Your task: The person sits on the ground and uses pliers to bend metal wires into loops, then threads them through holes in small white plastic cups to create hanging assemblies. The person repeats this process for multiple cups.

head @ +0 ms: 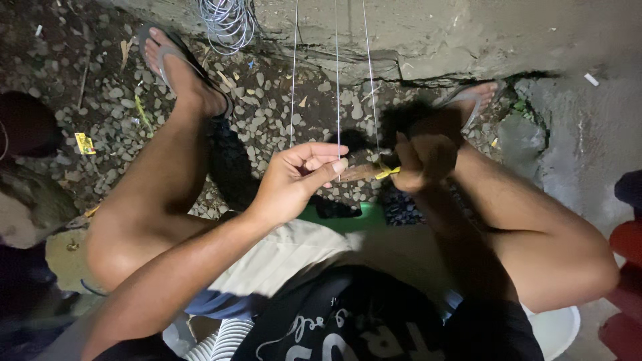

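My left hand [294,177] pinches the near end of a short brown stick [358,172] between thumb and forefinger. My right hand [421,160] is closed around the other end, where a yellow tie [388,173] is wrapped. Three thin taut strings [336,73] run from the stick area up toward the concrete ledge [428,33]. Both hands hover over my lap, between my bare knees.
Gravel ground [100,100] lies below, with my sandalled feet [180,67] on it. A coil of wire [227,20] hangs at the ledge. A green object [341,217] sits under the hands. A white bucket rim [558,331] and red object [625,267] are at the right.
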